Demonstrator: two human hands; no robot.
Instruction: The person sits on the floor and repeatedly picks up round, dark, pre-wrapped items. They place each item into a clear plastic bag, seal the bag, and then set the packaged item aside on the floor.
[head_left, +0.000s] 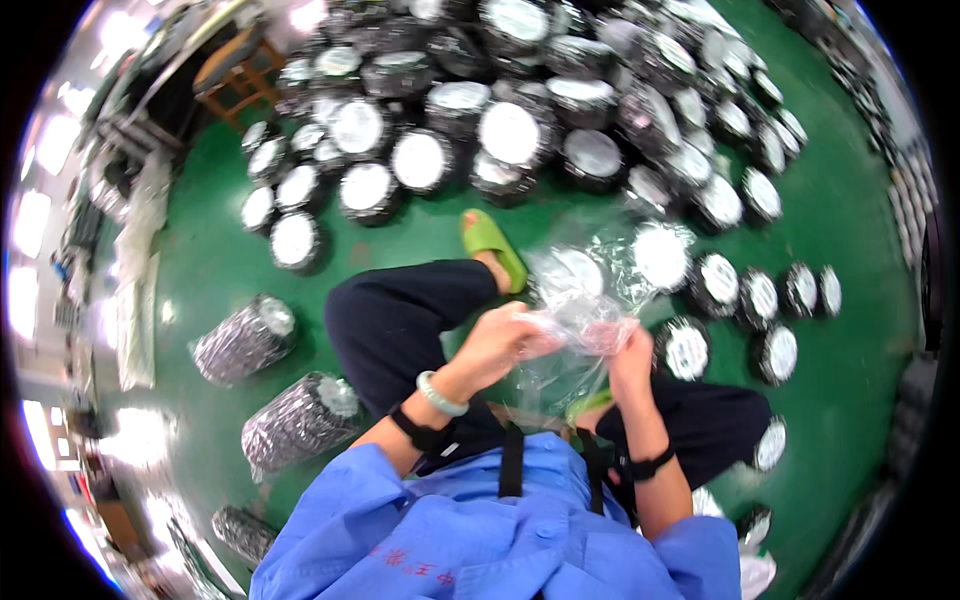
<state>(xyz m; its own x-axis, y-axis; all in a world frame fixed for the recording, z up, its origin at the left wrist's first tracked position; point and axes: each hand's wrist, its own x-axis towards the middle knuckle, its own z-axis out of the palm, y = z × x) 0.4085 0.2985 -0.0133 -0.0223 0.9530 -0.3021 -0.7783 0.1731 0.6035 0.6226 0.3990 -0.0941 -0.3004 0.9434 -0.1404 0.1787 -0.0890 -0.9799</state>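
Note:
Crumpled clear plastic film (581, 319), perhaps a bag, is stretched out in front of my body. My left hand (525, 335) grips its left side, with a pale bangle and a black band on that arm. On the opposite side my right hand (624, 345) pinches the same film, its fingertips partly covered by it. Just beyond my hands, a round item with a white top (576, 271) shows blurrily through the plastic. Another round white-topped bundle (661, 256) stands at the film's right edge.
A large pile of round bundles in black wrapping (450, 97) fills the far floor. Long wrapped rolls (304, 416) lie to the left. Small bundles (716, 285) stand near my right knee. A wooden stool (236, 71) is at the far left.

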